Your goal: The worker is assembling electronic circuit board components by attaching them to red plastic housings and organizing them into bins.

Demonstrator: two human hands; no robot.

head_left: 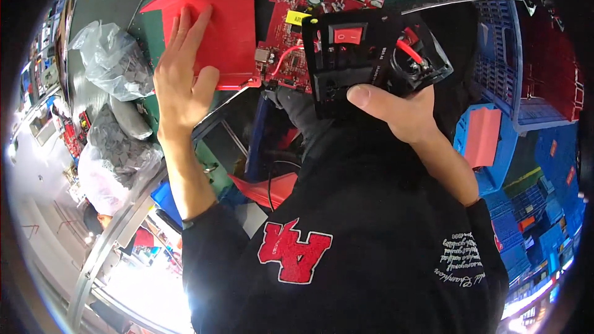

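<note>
Flanking hands (179, 89) (405, 113): bag (114, 59), crate (495, 43); panel (352, 59) overlapping board (281, 31).

Dark lettering is carried by yellow label (297, 18) on red PCB (286, 9); white symbols by red rocker sw. (348, 36); white print by blk panel (376, 46); letter patch (304, 255) + white script (461, 263) by blk sweatshirt (377, 210).

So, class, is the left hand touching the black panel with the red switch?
Apart: the head view shows the red circuit board between left hand and black panel.
</note>
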